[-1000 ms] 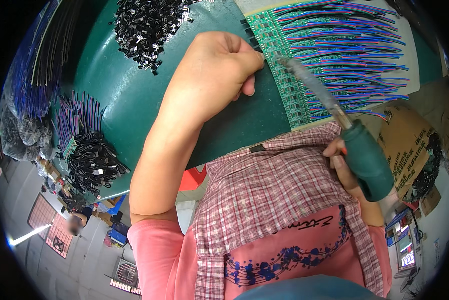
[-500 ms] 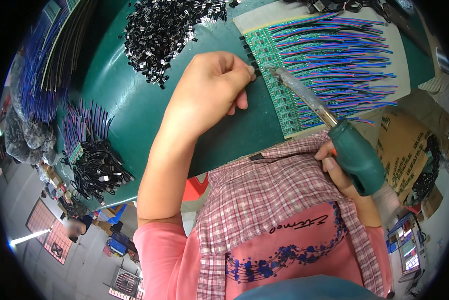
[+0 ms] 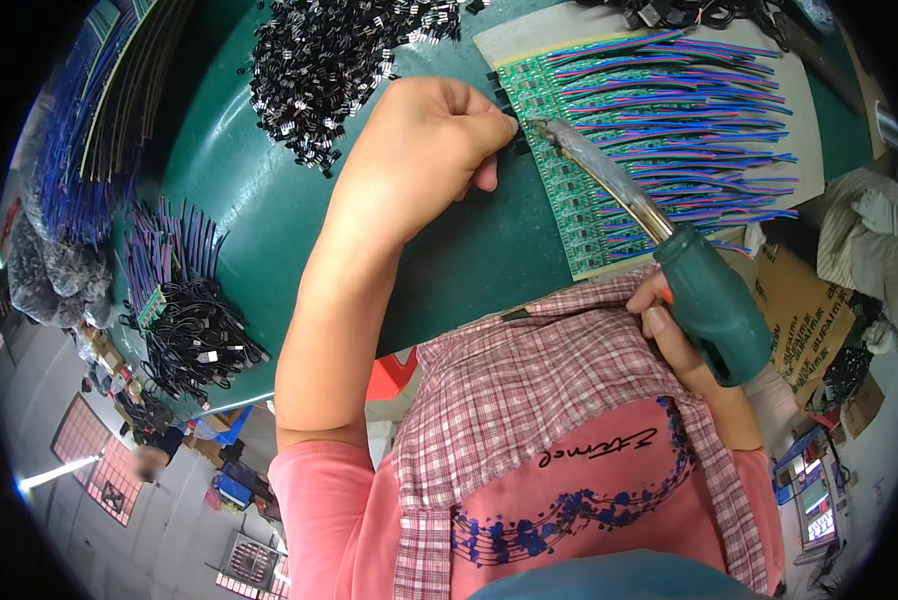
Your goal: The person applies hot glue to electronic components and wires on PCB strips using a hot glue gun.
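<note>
My left hand (image 3: 434, 150) is closed in a pinch at the left edge of a panel of green circuit boards (image 3: 579, 215). Its thumb and forefinger grip a small black connector, mostly hidden by the fingertips. More black connectors (image 3: 504, 95) stick out along that edge, next to the fingers. My right hand (image 3: 674, 340) is wrapped round the green handle of a soldering iron (image 3: 714, 300). The iron slants up and left over the boards, its tip close to the left fingertips. Blue, red and black wires (image 3: 689, 128) run from the boards to the right.
A heap of small black connectors (image 3: 314, 75) lies on the green table (image 3: 254, 190) beyond my left hand. Wired boards (image 3: 99, 120) and bundled black cables (image 3: 199, 340) lie at left. A pale sheet (image 3: 804, 150) is under the panel. A cardboard box (image 3: 799, 310) stands at right.
My left hand has moved slightly up and away along the board edge. The iron's tip has shifted the same way, a little left. At far right, another person's gloved hand and sleeve show more.
</note>
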